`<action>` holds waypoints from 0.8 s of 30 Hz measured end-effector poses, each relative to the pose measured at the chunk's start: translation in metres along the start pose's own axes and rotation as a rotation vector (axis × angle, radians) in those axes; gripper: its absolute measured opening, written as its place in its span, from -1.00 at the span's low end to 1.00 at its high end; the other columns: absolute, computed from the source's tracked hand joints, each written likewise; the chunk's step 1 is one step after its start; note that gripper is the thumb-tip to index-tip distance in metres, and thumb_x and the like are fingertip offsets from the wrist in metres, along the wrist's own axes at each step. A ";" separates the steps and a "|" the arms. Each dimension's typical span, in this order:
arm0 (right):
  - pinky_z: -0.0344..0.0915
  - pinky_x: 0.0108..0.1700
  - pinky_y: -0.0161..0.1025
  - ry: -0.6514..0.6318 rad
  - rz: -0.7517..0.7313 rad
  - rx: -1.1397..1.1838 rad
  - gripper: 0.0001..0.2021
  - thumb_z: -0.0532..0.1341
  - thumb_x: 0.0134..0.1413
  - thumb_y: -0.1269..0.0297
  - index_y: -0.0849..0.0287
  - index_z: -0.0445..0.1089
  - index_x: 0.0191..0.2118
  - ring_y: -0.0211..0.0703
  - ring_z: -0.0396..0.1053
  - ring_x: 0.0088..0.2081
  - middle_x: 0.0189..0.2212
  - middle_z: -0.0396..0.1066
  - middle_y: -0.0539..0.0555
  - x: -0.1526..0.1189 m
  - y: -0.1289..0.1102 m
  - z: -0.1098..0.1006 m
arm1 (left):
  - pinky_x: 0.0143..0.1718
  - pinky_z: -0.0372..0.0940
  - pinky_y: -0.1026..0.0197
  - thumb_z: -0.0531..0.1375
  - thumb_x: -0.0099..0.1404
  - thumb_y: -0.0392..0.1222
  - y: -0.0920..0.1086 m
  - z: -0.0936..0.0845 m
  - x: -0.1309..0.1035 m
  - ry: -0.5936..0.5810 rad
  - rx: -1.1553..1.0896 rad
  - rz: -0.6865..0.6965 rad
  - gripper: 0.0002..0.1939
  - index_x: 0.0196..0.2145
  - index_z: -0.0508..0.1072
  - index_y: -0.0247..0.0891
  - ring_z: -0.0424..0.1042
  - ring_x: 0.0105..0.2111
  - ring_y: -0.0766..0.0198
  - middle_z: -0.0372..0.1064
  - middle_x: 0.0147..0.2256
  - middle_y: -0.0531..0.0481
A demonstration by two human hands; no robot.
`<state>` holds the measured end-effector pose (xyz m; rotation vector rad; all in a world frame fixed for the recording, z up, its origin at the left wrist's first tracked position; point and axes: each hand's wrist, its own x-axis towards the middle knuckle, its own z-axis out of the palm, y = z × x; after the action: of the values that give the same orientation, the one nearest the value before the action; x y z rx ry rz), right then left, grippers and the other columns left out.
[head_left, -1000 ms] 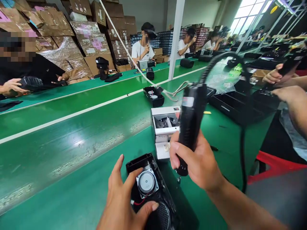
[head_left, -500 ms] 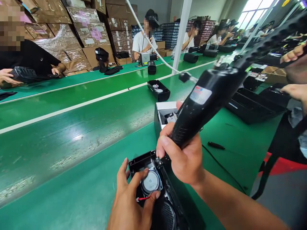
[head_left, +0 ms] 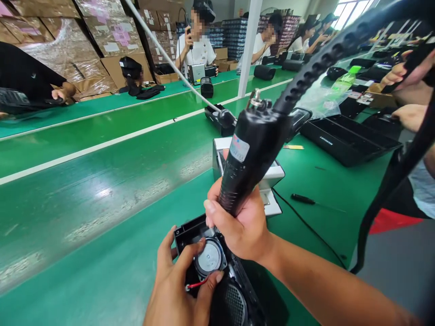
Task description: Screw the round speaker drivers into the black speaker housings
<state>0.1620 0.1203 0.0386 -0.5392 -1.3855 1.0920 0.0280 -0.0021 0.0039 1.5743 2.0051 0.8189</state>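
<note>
A black electric screwdriver is gripped in my right hand, its cord rising from the top. Its lower end points down at the upper edge of a round speaker; my fingers hide the tip. With thumb and forefinger, my left hand presses the speaker into a black plastic housing, the other fingers round the housing's left side. A red wire with a small white plug comes off the speaker. Nearer me in the housing is a perforated round grille.
Behind my right hand stands a white-and-grey device. A thin screwdriver and a black cable lie to the right, with a long black case beyond. Black housings sit along the green line, where other people work.
The electric screwdriver has tilted more upright, and my right hand has shifted left over the speaker's upper edge. My left hand keeps its hold on the speaker. The view has turned slightly right.
</note>
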 end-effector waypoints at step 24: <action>0.41 -0.38 -0.27 -0.163 -0.032 -0.061 -0.63 0.33 0.15 0.43 -0.01 0.21 -0.02 -0.24 0.29 -0.38 -0.32 0.28 -0.09 -0.013 0.000 -0.007 | 0.12 0.49 -0.29 0.26 0.28 0.15 0.006 -0.004 0.002 -0.033 -0.031 -0.084 -0.59 0.03 0.59 0.06 0.55 0.09 -0.10 0.13 0.37 -0.08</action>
<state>0.1703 0.1114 0.0306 -0.4793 -1.5682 1.0895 0.0290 -0.0002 0.0109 1.4669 2.0106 0.7830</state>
